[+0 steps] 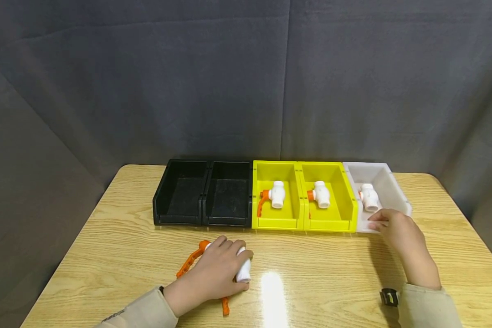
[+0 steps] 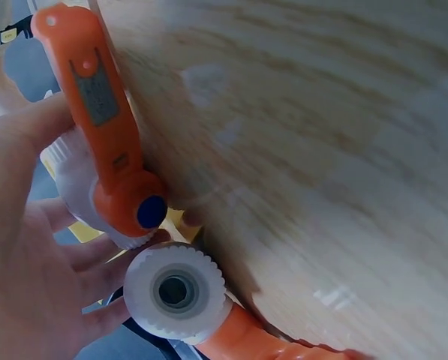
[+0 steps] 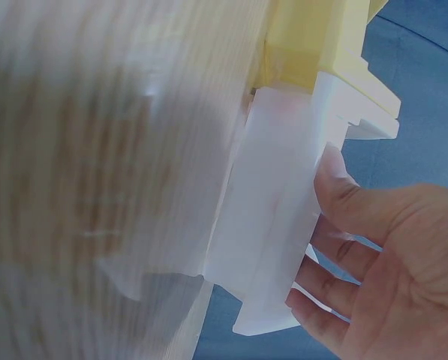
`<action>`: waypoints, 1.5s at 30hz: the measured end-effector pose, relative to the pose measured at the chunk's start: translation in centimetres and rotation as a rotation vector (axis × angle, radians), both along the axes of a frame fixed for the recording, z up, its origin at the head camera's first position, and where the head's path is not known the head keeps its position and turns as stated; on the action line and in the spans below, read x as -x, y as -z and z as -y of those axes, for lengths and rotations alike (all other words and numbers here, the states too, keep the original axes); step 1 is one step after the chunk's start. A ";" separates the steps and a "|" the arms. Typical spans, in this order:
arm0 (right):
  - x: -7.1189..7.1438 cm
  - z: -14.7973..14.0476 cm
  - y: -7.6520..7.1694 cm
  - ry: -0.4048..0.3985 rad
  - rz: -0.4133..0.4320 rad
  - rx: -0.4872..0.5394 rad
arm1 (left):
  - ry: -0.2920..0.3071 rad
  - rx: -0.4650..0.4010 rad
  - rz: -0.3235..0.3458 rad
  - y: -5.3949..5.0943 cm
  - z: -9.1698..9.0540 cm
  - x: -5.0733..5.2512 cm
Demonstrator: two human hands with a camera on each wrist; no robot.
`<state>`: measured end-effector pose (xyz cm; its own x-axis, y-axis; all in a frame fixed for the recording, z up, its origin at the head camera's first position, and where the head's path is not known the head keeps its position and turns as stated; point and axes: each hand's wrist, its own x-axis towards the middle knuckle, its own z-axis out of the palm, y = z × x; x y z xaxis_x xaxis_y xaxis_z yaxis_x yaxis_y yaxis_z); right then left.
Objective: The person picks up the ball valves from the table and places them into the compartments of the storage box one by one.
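On the table, the left hand (image 1: 218, 271) lies over white valves with orange handles. In the left wrist view, the left hand (image 2: 55, 247) has its thumb and fingers round one white valve (image 2: 85, 184) with an orange handle (image 2: 103, 105); a second valve's round white end (image 2: 175, 292) lies by the fingertips. The right hand (image 1: 402, 234) is at the front of the white bin (image 1: 398, 193), near a white valve (image 1: 369, 197) lying inside. In the right wrist view, the right hand (image 3: 389, 262) has its slightly bent fingers at the bin's front lip (image 3: 284, 202), holding nothing visible.
Left of the white bin stand two yellow bins (image 1: 276, 223) (image 1: 328, 225), each with a white valve (image 1: 277, 194) (image 1: 321, 194) inside. Two black bins (image 1: 178, 219) (image 1: 228, 221) stand at the row's left end. A grey curtain (image 1: 246, 82) hangs behind the wooden table (image 1: 119, 237).
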<state>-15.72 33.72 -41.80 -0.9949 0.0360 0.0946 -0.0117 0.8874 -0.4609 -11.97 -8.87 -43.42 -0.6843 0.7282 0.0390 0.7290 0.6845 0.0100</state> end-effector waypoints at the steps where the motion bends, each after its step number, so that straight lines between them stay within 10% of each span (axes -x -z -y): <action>1: 0.0 0.0 0.0 -0.001 -0.003 -0.002 | 0.003 -0.004 -0.003 0.0 0.0 0.0; 22: -0.1 -0.1 -0.2 0.001 -0.005 -0.006 | 0.037 -0.072 0.006 -0.8 -0.1 0.0; 45: 0.0 0.1 -0.2 0.005 0.000 -0.005 | 0.156 -0.112 -0.153 -2.2 0.7 -0.3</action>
<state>-15.69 33.61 -41.63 -0.9947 0.0409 0.0946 -0.0068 0.8898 -0.4564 -11.70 -9.52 -41.19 -0.5441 0.8098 0.2195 0.8245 0.5646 -0.0392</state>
